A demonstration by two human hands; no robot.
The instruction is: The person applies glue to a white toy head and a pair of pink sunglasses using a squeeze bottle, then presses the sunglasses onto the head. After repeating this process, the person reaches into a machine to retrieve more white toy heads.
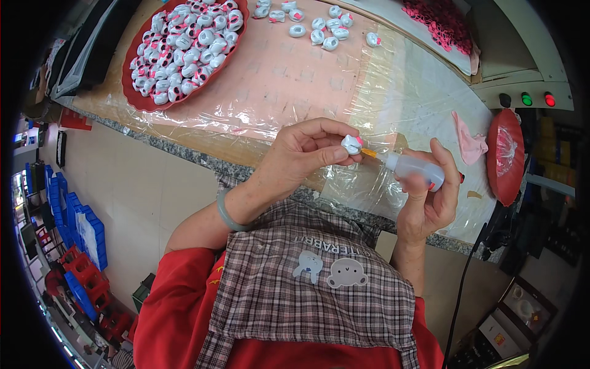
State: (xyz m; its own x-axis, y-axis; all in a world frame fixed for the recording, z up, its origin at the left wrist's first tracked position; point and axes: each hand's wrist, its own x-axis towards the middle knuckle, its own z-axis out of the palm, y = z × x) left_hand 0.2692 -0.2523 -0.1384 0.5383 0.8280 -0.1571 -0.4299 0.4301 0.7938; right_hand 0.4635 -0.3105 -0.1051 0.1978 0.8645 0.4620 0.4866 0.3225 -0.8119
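Between the fingertips of my left hand (304,150) is a small white figure piece (351,145) with a bit of pink on it. My right hand (430,200) is wrapped round a translucent squeeze bottle (415,170), held on its side. The bottle's yellow-orange nozzle (369,152) points left and meets or nearly meets the piece; I cannot tell whether they touch. Both hands are above the near edge of the plastic-covered table (246,104).
At the far left a red scalloped tray (127,86) is heaped with similar pieces. Several loose white pieces (318,37) lie at the back. Small pink parts (439,24) sit on a raised shelf. To the right are a pink cloth (470,140) and a red dish (496,166).
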